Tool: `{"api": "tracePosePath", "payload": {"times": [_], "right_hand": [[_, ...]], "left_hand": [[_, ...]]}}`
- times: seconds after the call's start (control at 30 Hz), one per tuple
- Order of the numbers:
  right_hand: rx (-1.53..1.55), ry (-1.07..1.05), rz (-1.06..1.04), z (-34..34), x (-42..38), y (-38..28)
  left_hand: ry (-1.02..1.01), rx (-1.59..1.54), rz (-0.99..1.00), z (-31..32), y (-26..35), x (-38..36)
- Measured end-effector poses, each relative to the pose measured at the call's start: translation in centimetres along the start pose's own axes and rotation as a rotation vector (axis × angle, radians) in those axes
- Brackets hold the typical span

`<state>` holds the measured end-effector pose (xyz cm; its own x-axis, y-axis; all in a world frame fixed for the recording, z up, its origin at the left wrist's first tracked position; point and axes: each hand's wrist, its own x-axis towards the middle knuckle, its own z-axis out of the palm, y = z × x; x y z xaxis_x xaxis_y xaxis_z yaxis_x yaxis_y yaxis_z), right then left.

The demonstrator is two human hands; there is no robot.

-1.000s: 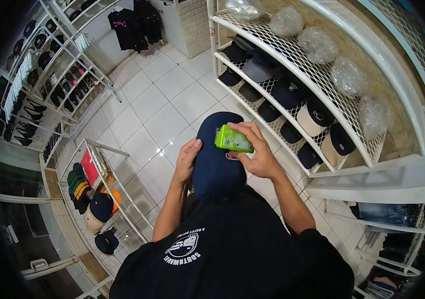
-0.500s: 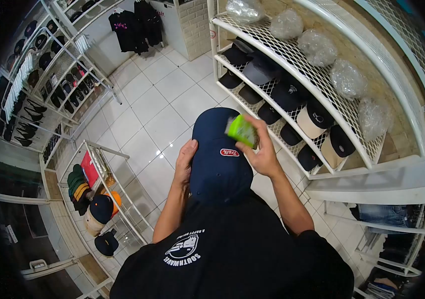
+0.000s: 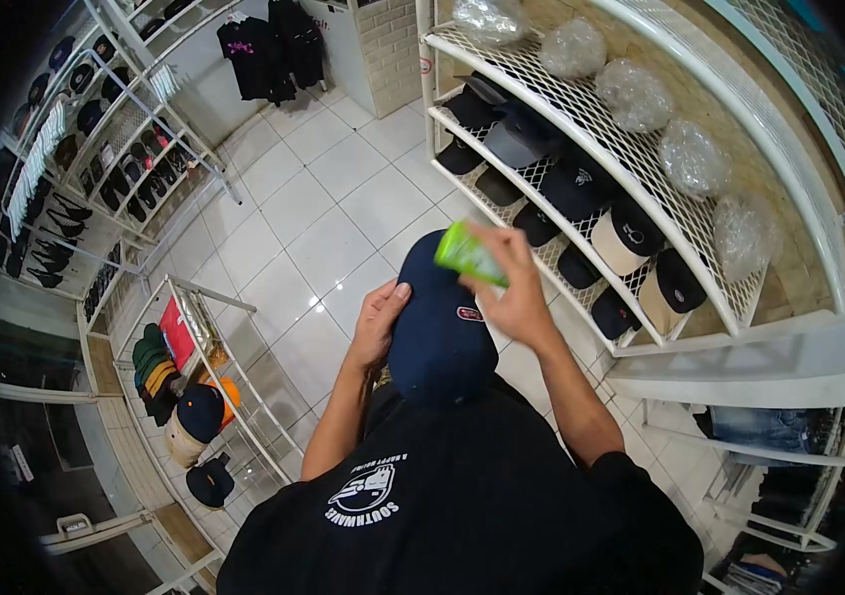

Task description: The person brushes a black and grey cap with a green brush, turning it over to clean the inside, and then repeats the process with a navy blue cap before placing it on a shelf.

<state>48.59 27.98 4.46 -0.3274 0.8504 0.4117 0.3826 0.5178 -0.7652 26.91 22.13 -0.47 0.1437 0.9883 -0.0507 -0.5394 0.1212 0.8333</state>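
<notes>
A navy cap [image 3: 442, 347] with a small red-and-white patch is held in front of my chest. My left hand [image 3: 378, 319] grips the cap by its left edge, thumb on top. In my right hand [image 3: 517, 288] is a bright green object [image 3: 467, 254], blurred by motion, over the upper right part of the cap. The fingers of this hand are wrapped round its right end. Whether the green object touches the cap cannot be made out.
A white mesh shelf [image 3: 581, 114] at the right holds caps and clear plastic bundles [image 3: 633, 94]. A low white rack [image 3: 244, 382] with caps stands at the left. Black shirts [image 3: 256, 59] hang at the back, beyond the tiled floor [image 3: 313, 218].
The green object and my right hand have moved slightly left and up. The cap is turned and tilted a little, its patch now further right, and my left hand has shifted slightly right.
</notes>
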Motion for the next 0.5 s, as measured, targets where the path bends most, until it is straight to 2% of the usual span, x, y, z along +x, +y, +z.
{"api": "tracePosePath", "payload": {"times": [0.03, 0.07, 0.13, 0.17, 0.2, 0.27, 0.3, 0.33, 0.43, 0.5], "right_hand": [[-0.061, -0.137, -0.149, -0.4, 0.0, -1.5], [-0.051, -0.155, -0.178, -0.1, 0.1, -1.3], [0.093, -0.031, 0.072, -0.3, 1.5, -0.3], [0.035, 0.063, 0.108, 0.2, 1.8, 1.2], [0.032, 0.062, 0.106, 0.3, 1.4, 0.5], [-0.130, -0.058, -0.160, 0.5, 0.9, -1.5], [-0.041, -0.207, -0.269, 0.2, 0.9, -1.7], [-0.036, -0.208, -0.268, 0.1, 1.2, -1.2], [0.177, 0.009, 0.084, 0.3, 2.4, 1.4], [0.174, 0.008, 0.072, 1.1, 1.4, 1.2]], "left_hand": [[-0.023, 0.044, 0.010, -0.4, -0.2, -0.1], [-0.019, 0.044, 0.001, -0.5, -0.3, -0.3], [-0.017, 0.102, -0.015, -0.3, -0.2, -0.1], [-0.032, 0.134, -0.019, 0.1, 0.1, -0.1], [-0.032, 0.132, -0.016, 0.2, -0.1, -0.1], [-0.023, 0.120, 0.023, -0.1, -0.4, 0.2], [-0.014, 0.121, 0.019, -0.3, -0.6, -0.1], [-0.012, 0.097, 0.011, -0.5, -0.7, -0.3], [0.002, 0.018, 0.020, -0.2, -0.1, -0.5], [0.033, 0.010, 0.069, -0.5, -0.1, -0.6]]}}
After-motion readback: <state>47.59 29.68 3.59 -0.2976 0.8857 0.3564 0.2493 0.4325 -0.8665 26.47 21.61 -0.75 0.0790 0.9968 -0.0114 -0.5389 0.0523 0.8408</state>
